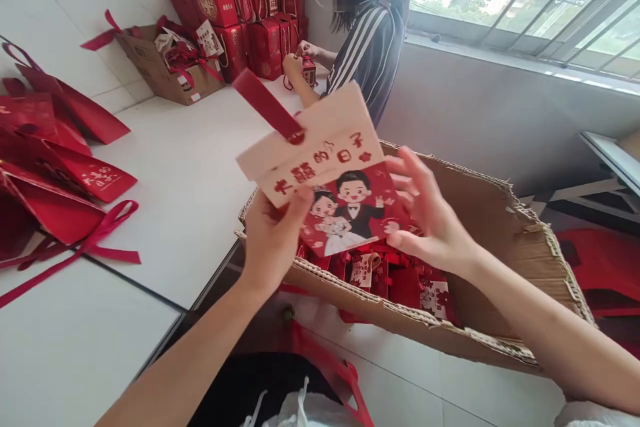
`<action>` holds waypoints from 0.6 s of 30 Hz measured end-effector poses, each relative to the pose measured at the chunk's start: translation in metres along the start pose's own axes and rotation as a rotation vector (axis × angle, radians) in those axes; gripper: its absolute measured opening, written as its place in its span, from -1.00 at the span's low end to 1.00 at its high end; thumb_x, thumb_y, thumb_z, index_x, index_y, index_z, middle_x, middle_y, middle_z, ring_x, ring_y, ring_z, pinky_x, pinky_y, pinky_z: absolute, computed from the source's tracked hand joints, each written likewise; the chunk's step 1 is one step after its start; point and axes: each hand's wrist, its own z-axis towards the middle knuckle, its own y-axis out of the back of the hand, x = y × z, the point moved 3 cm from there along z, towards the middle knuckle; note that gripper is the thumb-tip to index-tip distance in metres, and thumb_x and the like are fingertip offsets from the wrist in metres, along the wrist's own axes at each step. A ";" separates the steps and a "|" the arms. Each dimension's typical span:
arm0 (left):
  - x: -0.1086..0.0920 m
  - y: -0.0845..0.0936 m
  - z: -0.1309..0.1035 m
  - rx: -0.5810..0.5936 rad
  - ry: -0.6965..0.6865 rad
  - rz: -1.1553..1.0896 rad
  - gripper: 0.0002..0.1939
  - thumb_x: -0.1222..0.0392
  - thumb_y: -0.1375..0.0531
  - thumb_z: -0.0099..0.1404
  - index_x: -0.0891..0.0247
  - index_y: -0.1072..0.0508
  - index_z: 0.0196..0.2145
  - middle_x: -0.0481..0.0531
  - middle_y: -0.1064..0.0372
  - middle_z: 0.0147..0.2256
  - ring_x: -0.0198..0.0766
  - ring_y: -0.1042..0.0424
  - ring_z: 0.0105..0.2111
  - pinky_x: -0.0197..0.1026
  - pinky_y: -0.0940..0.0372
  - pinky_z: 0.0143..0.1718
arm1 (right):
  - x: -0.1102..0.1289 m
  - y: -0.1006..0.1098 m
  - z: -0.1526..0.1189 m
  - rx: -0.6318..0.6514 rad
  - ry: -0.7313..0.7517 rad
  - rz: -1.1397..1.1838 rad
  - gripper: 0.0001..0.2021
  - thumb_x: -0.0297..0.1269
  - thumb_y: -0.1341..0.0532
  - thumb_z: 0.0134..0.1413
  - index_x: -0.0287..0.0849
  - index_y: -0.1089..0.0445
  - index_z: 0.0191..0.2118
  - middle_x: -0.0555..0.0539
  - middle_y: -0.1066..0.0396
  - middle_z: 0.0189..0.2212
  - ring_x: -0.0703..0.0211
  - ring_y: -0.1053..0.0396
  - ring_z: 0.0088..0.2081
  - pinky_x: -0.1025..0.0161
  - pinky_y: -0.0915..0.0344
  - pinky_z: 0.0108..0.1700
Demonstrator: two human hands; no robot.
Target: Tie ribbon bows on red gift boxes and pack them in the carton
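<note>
My left hand (275, 233) is closed on the lower left of a wedding gift box (345, 193), with its thumb on the front. The box is cream on top and red below, with a cartoon bride and groom. It tilts up to the right, and a dark red ribbon (267, 107) sticks out from its top. My right hand (430, 213) is at the box's right edge, fingers apart and thumb near the lower corner; whether it touches is hard to tell. Below, a large cardboard box (500, 213) has several red gift boxes (400, 280) inside.
Red boxes with ribbons (60, 153) stand on the white table (170, 147) at left. Stacked red gift boxes (225, 20) and a small carton (150, 67) are at the back. A co-worker in a striped sleeve (360, 40) handles a small box (307, 73). A barred window is at right.
</note>
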 end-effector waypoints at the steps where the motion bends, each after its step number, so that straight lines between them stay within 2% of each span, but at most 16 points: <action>1: 0.003 -0.003 -0.002 0.063 0.003 0.031 -0.56 -0.10 -0.12 0.22 0.26 -0.32 -0.08 0.13 -0.42 -0.11 -0.14 -0.44 -0.11 -0.18 -0.40 -0.17 | -0.012 -0.005 0.000 0.047 -0.081 0.078 -0.25 0.00 -0.26 -0.03 -0.02 0.08 0.23 -0.14 -0.17 0.12 0.02 -0.28 0.04 0.12 -0.40 -0.08; 3: 0.008 -0.002 -0.011 0.232 0.023 0.194 -0.55 -0.05 -0.11 0.25 0.25 -0.26 0.01 0.15 -0.38 -0.04 -0.14 -0.38 -0.02 -0.16 -0.36 -0.06 | -0.036 -0.007 -0.002 0.079 -0.245 0.204 -0.38 -0.02 -0.18 0.06 -0.01 0.05 0.18 -0.10 -0.30 0.01 0.07 -0.36 -0.05 0.15 -0.42 -0.14; 4: 0.010 0.004 -0.016 0.289 0.027 0.318 -0.51 -0.02 -0.10 0.26 0.24 -0.20 0.08 0.15 -0.34 0.01 -0.14 -0.35 0.02 -0.13 -0.32 -0.01 | -0.047 -0.005 -0.002 0.063 -0.326 0.217 -0.44 -0.03 -0.16 0.07 -0.01 0.00 0.15 -0.08 -0.34 -0.05 0.08 -0.39 -0.10 0.15 -0.42 -0.16; 6: 0.015 0.028 -0.030 0.283 -0.026 0.613 -0.44 0.03 -0.10 0.27 0.20 -0.06 0.17 0.15 -0.26 0.08 -0.10 -0.27 0.09 0.01 -0.22 0.10 | -0.065 0.004 -0.002 0.056 -0.473 0.129 -0.51 -0.08 -0.17 0.05 -0.01 -0.06 0.09 -0.04 -0.38 -0.12 0.08 -0.40 -0.15 0.12 -0.39 -0.14; 8: 0.020 0.058 -0.045 0.203 -0.172 0.888 -0.50 0.10 -0.10 0.27 0.17 -0.10 0.14 0.13 -0.23 0.10 -0.03 -0.18 0.15 0.20 0.00 0.19 | -0.078 0.009 -0.001 0.170 -0.593 -0.044 -0.54 -0.14 -0.17 0.01 -0.02 -0.11 0.06 -0.03 -0.39 -0.14 0.07 -0.39 -0.15 0.09 -0.34 -0.10; 10: 0.030 0.079 -0.059 0.270 -0.268 1.041 -0.61 0.16 -0.06 0.29 0.14 -0.17 0.08 0.09 -0.26 0.07 -0.01 -0.15 0.16 0.31 0.12 0.20 | -0.085 0.004 0.000 0.374 -0.658 -0.213 -0.57 -0.19 -0.16 -0.01 -0.06 -0.18 0.03 -0.05 -0.40 -0.13 0.04 -0.38 -0.14 0.08 -0.30 -0.08; 13: 0.045 0.092 -0.070 0.347 -0.314 1.108 -0.60 0.21 -0.04 0.31 0.15 -0.13 0.10 0.11 -0.25 0.05 -0.02 -0.10 0.19 0.27 0.03 0.19 | -0.089 -0.023 0.004 0.564 -0.665 -0.354 -0.57 -0.17 -0.14 0.00 -0.13 -0.23 0.03 -0.10 -0.41 -0.13 0.03 -0.37 -0.13 0.13 -0.27 -0.07; 16: 0.053 0.086 -0.067 0.317 -0.347 1.061 -0.61 0.24 -0.06 0.30 0.21 -0.11 0.08 0.14 -0.23 0.00 -0.05 -0.06 0.20 0.12 -0.15 0.15 | -0.094 -0.065 0.011 0.687 -0.676 -0.427 -0.55 -0.13 -0.09 0.05 -0.19 -0.22 0.05 -0.12 -0.43 -0.16 0.08 -0.41 -0.16 0.25 -0.29 -0.14; 18: 0.056 0.081 -0.064 0.290 -0.375 1.037 -0.63 0.26 -0.07 0.29 0.24 -0.11 0.04 0.15 -0.22 -0.03 -0.03 -0.06 0.20 0.07 -0.21 0.12 | -0.098 -0.092 0.017 0.771 -0.689 -0.500 -0.56 -0.10 -0.09 0.05 -0.24 -0.27 0.01 -0.17 -0.46 -0.22 0.04 -0.44 -0.21 0.26 -0.31 -0.22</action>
